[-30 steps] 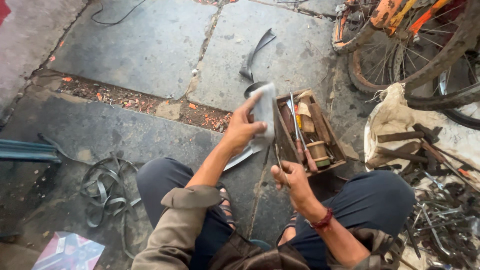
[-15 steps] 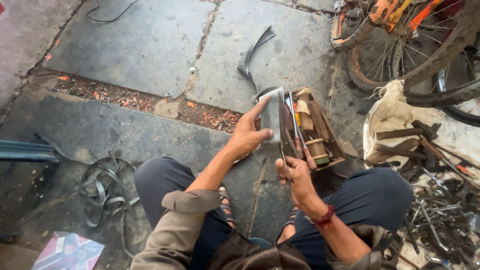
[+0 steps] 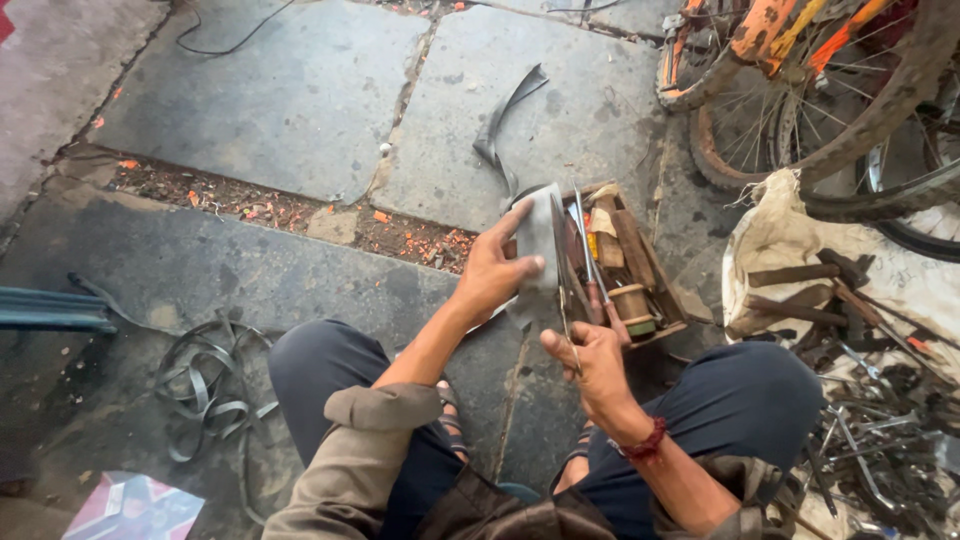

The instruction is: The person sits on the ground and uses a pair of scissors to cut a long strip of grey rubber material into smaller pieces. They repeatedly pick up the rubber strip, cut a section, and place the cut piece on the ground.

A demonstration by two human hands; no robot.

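My left hand point(image 3: 498, 270) grips a grey rubber sheet point(image 3: 540, 250) and holds it upright in front of me. My right hand point(image 3: 590, 352) holds long scissors point(image 3: 566, 270), whose blades run up along the right edge of the sheet. Both hands hover just in front of a small wooden toolbox point(image 3: 640, 300) on the stone floor. I am sitting low, with my knees in dark trousers on either side.
A curled rubber strip point(image 3: 505, 115) lies on the paving beyond the toolbox. Bicycle wheels point(image 3: 800, 120) stand at the top right. A cloth with metal tools point(image 3: 850, 300) lies to the right. Loose rubber bands point(image 3: 205, 375) lie to the left.
My left hand has turned the rubber sheet more upright and edge-on. The scissors in my right hand have come up along its right edge.
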